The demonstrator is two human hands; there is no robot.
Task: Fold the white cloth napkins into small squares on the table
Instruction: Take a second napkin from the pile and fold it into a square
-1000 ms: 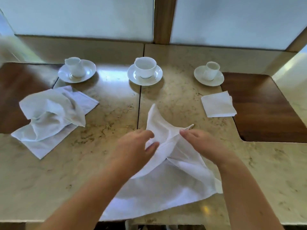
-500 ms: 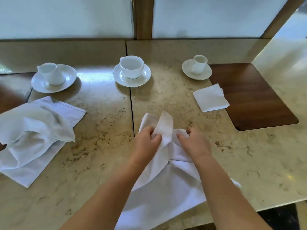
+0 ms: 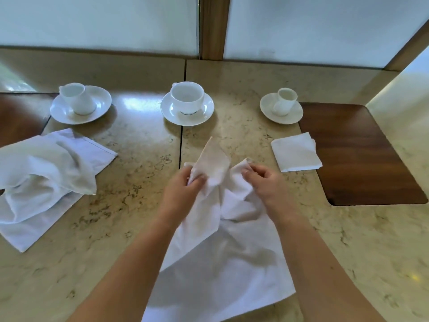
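A white cloth napkin [image 3: 222,259] lies crumpled on the marble table [image 3: 130,217] in front of me, its near part draped toward the table's front edge. My left hand [image 3: 181,191] pinches one raised corner of it, which stands up as a pointed flap. My right hand [image 3: 264,182] pinches another bunched corner just to the right. A napkin folded into a small square [image 3: 296,152] rests at the right, beside the wooden inset. A loose heap of unfolded napkins [image 3: 44,182] sits at the left.
Three white cups on saucers stand along the back: left [image 3: 80,104], middle [image 3: 186,103], right [image 3: 282,108]. A dark wooden inset [image 3: 362,154] lies at the right, another at the far left [image 3: 18,117]. A frosted window with a wooden post rises behind the table.
Both hands gathered the napkin's corners upward and closer together. The left hand's corner now stands up higher as a pointed flap, and the right hand has bunched its corner.
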